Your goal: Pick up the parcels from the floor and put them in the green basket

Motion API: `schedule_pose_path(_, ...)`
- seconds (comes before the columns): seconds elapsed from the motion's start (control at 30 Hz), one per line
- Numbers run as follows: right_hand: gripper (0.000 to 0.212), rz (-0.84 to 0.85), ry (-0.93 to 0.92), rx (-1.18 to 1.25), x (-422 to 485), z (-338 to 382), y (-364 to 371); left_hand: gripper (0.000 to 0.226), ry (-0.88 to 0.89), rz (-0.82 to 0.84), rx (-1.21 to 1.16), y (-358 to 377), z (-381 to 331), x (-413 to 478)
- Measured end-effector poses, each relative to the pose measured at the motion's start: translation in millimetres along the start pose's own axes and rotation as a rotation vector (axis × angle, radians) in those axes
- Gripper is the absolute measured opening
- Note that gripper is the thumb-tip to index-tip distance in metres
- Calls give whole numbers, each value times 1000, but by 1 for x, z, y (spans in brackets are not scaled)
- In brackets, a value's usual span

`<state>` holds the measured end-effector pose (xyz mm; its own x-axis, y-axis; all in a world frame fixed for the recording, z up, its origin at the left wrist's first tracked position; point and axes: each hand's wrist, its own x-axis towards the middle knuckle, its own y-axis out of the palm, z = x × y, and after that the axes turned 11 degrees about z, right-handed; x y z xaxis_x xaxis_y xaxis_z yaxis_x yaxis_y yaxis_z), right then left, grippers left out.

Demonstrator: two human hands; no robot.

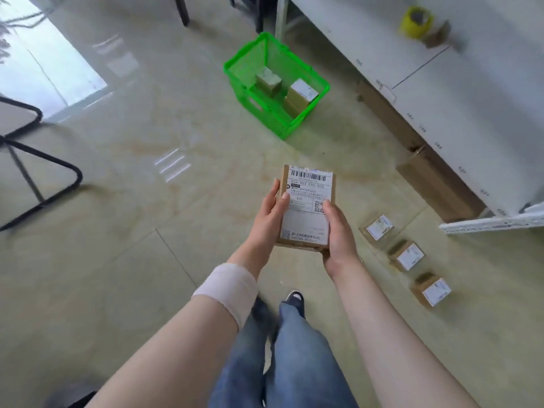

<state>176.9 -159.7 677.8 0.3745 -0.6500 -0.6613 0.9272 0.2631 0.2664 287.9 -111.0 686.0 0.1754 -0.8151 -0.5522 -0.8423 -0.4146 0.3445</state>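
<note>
Denim legs and a dark shoe point(295, 298) at the bottom of the head view, so you're standing mid-carry. There's a pale wrap point(229, 290) round your left forearm.

Past that, your left hand point(269, 213) and right hand point(338, 234) are both grasping the flat cardboard parcel point(307, 198) by its long edges, thumbs on the shipping label. It's up off the floor, level, label facing you, with the green basket point(235, 81) well ahead of it.

Progress, as I read it: roughly halfway. Three small labelled parcels sit in a row on the tiles to your right, one point(378, 228), two point(407, 256), three point(432, 291), and none of them is being touched. The basket holds at least two, a greenish-topped box point(268, 81) and a white-labelled box point(301, 94). So the one in your hands goes in next, then those three.

Hard to make out: the brown bit under the white-labelled box could be its side or another parcel, can't tell through the mesh. The plain cartons point(435, 178) tucked under the white shelving point(471, 92) have no visible labels, so no idea if they count. The yellow tape roll point(416, 22) up top is blurry, and the shelving is cut off at the right edge.
</note>
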Motion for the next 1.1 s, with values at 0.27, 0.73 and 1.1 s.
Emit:
schedule_pose_path(0.27, 31, 49, -41, -58, 91, 58, 93, 51, 91, -87, -26, -65, -93, 73)
schedule_pose_path(0.73, 29, 114, -19, -123, 263, 171, 240, 55, 96, -133, -19, -171, -250, 218)
schedule_pose_path(1.1, 25, -52, -45, 40, 384, 240, 330, 54, -17, 53, 91, -240, -367, 361)
